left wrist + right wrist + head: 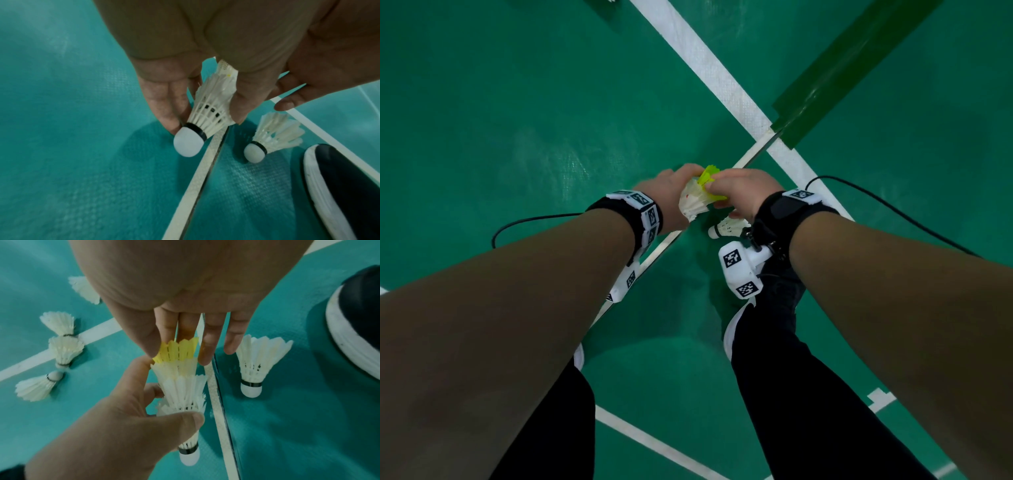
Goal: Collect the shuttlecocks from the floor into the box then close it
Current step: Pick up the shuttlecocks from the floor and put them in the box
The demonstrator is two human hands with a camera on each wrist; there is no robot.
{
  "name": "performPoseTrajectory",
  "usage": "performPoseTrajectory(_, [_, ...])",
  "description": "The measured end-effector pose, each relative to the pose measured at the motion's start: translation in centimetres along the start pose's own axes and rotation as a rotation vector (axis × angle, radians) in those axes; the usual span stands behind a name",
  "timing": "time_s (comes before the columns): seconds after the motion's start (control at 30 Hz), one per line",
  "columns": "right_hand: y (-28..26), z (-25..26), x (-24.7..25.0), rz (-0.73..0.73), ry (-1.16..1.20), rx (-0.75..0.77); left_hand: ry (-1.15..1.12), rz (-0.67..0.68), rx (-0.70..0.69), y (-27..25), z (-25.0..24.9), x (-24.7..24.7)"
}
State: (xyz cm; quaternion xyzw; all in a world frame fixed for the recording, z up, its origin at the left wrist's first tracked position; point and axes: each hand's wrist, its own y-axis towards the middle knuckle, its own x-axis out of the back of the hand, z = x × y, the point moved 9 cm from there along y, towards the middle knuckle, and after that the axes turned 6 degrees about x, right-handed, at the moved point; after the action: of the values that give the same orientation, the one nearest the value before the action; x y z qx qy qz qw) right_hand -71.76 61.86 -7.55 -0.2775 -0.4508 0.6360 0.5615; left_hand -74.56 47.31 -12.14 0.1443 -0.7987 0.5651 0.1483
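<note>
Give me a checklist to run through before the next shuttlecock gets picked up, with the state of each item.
1. Nested stack of white feather shuttlecocks held firmly: ok, the left hand grips it with thumb and fingers.
2. Yellow plastic shuttlecock seated in the top of the stack: cannot tell how deep; the right hand pinches its skirt.
3. Next target in reach: ok, a single white feather shuttlecock lies on the green court floor beside the black shoe with white sole.
4. Others left to collect: not ok, several more white shuttlecocks lie on the floor.
5. Box located: cannot tell, no box in view.
</note>
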Motion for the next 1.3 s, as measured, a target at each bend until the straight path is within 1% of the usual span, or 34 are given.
performPoseTrajectory(0.03, [-0.1,-0.4,0.0,0.014,0.030,-0.013,-0.003,0.004,-0.005,0.0,-0.3,-0.1])
performPoseTrajectory(0.1, [-0.4,-1.1,0.1,0.031,0.014,-0.021,-0.015,0.002,-0.014,0.0,-0.8,-0.2])
performPoseTrajectory(0.23, [-0.7,-1.4,1.2,-0.064,-0.094,0.014,0.009,-0.015,-0.019,-0.4,-1.6,-0.3])
performPoseTrajectory(0.33, [-0.5,-0.9,0.8,-0.002,-0.254,0.045,0.066,-0.006,-0.026,-0.8,-1.9,-0.9])
performPoseTrajectory(0.43, [-0.2,-1.0,0.2,0.046,-0.339,0.020,0.129,-0.002,-0.063,-1.4,-2.3,-1.5])
performPoseTrajectory(0.47, [-0.3,-1.0,0.1,0.040,-0.312,0.002,0.141,-0.003,-0.073,-1.5,-2.4,-1.6])
performPoseTrajectory(0.53, [-0.3,-1.7,0.1,-0.020,-0.191,-0.029,0.135,-0.003,-0.085,-1.7,-2.3,-1.8])
performPoseTrajectory(0.63, [-0.6,-2.8,1.0,-0.178,-0.084,-0.041,0.108,-0.004,-0.070,-1.9,-2.1,-1.6])
performPoseTrajectory(0.7, [-0.8,-3.6,2.4,-0.301,-0.165,-0.058,0.127,0.006,-0.066,-2.0,-2.1,-1.8])
performPoseTrajectory(0.77, [-0.8,-4.9,3.9,-0.391,-0.329,-0.131,0.149,0.018,-0.061,-2.1,-1.9,-2.2])
performPoseTrajectory(0.8, [-0.7,-5.7,4.1,-0.381,-0.406,-0.181,0.154,0.022,-0.057,-2.2,-1.8,-2.4])
performPoseTrajectory(0.87, [-0.4,-7.1,3.7,-0.278,-0.545,-0.265,0.156,0.030,-0.049,-2.4,-1.6,-2.7])
performPoseTrajectory(0.9, [0.0,-8.0,3.2,-0.225,-0.588,-0.281,0.152,0.031,-0.047,-2.5,-1.4,-2.9])
performPoseTrajectory(1.0, [0.5,-8.6,1.1,-0.042,-0.697,-0.258,0.137,0.036,-0.037,-2.7,-0.8,-3.5])
performPoseTrajectory(1.03, [0.8,-8.8,0.7,-0.008,-0.707,-0.239,0.137,0.040,-0.031,-2.8,-0.6,-3.6])
performPoseTrajectory(1.07, [1.0,-9.0,0.5,-0.006,-0.694,-0.219,0.141,0.046,-0.024,-2.9,-0.4,-3.8])
performPoseTrajectory(1.1, [1.0,-9.0,0.4,-0.029,-0.662,-0.202,0.144,0.050,-0.018,-3.1,-0.1,-3.9])
performPoseTrajectory(1.17, [0.8,-8.8,0.7,-0.128,-0.565,-0.164,0.152,0.054,-0.008,-3.6,0.4,-4.0])
performPoseTrajectory(1.23, [0.2,-7.3,1.2,-0.242,-0.475,-0.090,0.161,0.057,0.002,-4.3,0.8,-3.7])
performPoseTrajectory(1.3, [-0.7,-5.2,1.7,-0.288,-0.426,-0.020,0.173,0.062,0.011,-5.3,1.1,-3.2])
